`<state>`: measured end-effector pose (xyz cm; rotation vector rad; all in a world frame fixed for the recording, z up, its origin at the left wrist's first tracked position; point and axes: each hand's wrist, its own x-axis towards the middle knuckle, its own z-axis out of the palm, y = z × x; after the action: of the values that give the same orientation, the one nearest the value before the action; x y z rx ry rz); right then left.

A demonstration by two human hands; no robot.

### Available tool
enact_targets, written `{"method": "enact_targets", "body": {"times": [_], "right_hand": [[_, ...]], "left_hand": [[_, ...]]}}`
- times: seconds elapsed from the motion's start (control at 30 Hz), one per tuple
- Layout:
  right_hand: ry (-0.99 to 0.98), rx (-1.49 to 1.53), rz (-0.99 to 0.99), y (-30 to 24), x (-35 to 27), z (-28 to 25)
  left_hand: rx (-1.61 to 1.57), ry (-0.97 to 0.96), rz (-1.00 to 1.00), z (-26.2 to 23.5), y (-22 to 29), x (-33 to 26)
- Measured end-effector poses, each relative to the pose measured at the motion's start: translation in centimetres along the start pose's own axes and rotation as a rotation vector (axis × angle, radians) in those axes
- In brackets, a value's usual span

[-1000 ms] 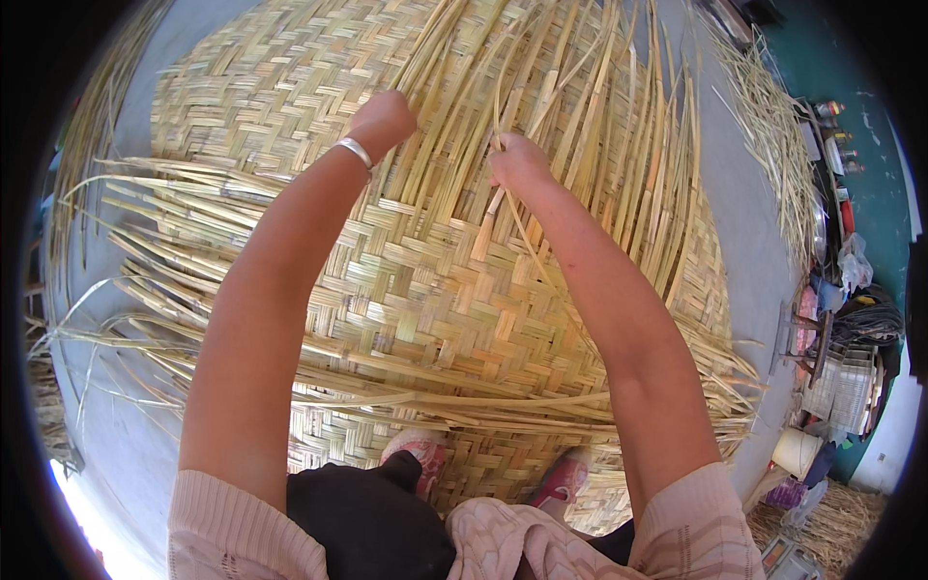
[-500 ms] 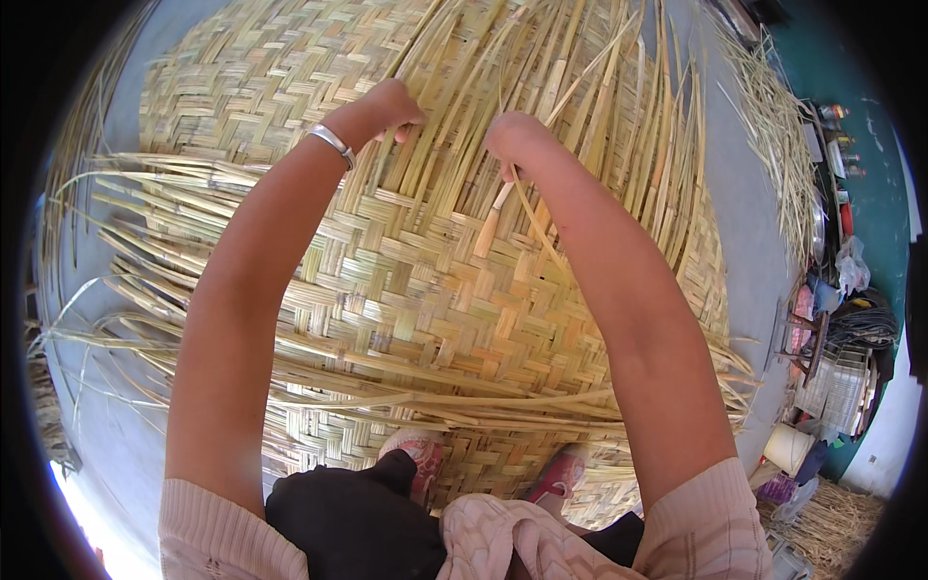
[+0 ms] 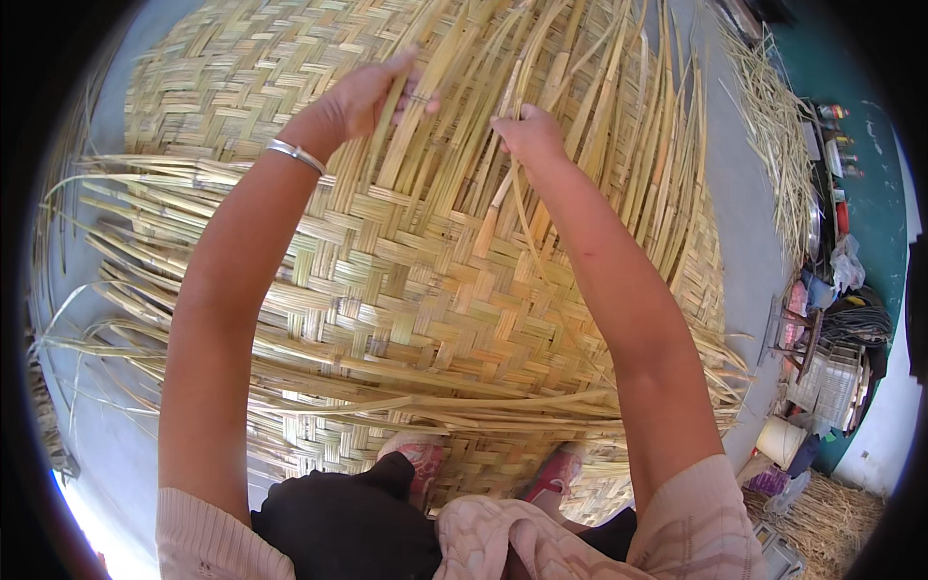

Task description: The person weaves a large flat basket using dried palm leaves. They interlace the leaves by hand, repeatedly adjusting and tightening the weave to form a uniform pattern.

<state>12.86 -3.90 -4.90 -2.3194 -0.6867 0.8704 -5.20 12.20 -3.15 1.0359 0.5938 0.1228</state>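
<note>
A large mat [image 3: 387,261] of flat, split-reed strips in a zigzag weave lies beneath both arms. Loose reed strips [image 3: 464,126] fan away from its middle toward the far edge. My left hand [image 3: 372,100], slightly smeared by motion, has its fingers curled under a few of these strips, its thumb raised on their near side. To its right, my right hand [image 3: 532,133] pinches a thin strip between thumb and forefinger; a slender yellowish end [image 3: 527,217] hangs below that hand. A silver bangle [image 3: 298,155] circles my left wrist.
Long strip ends [image 3: 135,266] stick out past the mat's left side. More strips [image 3: 435,411] run crosswise near my shoes [image 3: 559,474]. On the right lie a bundle of strips [image 3: 773,126], a wire rack [image 3: 831,382], a pale bucket [image 3: 779,441] and a straw heap [image 3: 822,522].
My left hand has shifted left and a little farther away; its closed fingers have loosened and now hook under strips. My right hand has moved slightly right and turned, showing its pinch.
</note>
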Motion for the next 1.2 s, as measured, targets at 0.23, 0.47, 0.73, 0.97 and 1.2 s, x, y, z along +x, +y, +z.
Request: {"method": "enact_targets", "body": {"times": [0.23, 0.47, 0.73, 0.97, 1.2], "right_hand": [[0.035, -0.067, -0.064, 0.0, 0.3, 0.3], [0.02, 0.076, -0.091, -0.7, -2.1, -0.8], [-0.061, 0.197, -0.11, -1.6, -4.2, -1.7], [0.009, 0.328, -0.155, -1.1, -5.3, -2.1], [0.031, 0.414, -0.164, -1.0, -6.0, -2.1]], "left_hand": [[-0.229, -0.3, -0.098, 1.5, 0.5, 0.6], [-0.114, -0.387, -0.243, 2.1, 0.1, 1.6], [0.204, -0.301, -0.371, 4.6, 1.6, 1.9], [0.598, -0.205, -0.413, 5.3, 1.0, 4.6], [0.542, -0.161, -0.353, 5.7, -0.5, 5.2]]}}
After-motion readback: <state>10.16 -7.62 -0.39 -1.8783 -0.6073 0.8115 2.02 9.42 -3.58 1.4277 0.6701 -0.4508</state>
